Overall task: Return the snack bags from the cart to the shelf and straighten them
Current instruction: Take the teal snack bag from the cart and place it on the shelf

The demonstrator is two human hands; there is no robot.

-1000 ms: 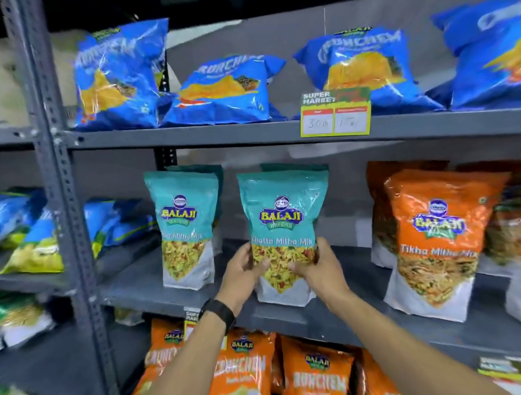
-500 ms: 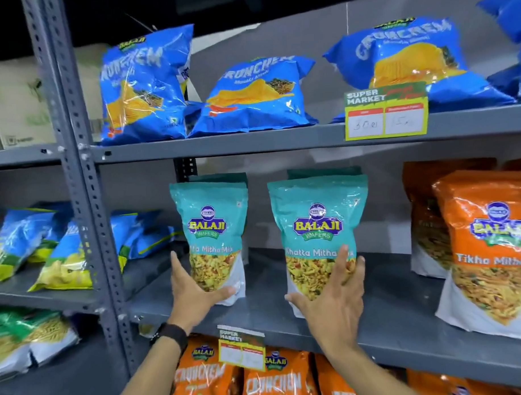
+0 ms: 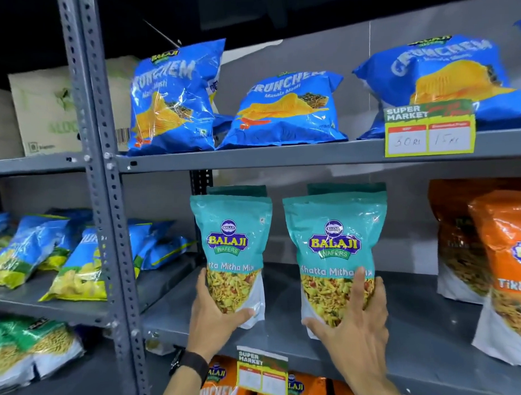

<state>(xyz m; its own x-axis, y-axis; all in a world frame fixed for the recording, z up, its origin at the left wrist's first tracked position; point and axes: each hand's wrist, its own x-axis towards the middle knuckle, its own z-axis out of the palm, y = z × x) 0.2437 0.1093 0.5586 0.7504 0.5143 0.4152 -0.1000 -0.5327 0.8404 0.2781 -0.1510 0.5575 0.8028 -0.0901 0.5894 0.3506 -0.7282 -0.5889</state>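
1. Two teal snack bags stand upright at frame centre on the grey middle shelf, near each other.
2. Left hand cups the left teal bag low, grip wrapped around it.
3. Right hand lies spread flat against the right teal bag, grip wide.

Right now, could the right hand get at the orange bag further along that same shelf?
Probably yes. The right hand rests on a teal bag, and the shelf between it and the orange bag looks bare, so nothing seems to block a sideways reach.
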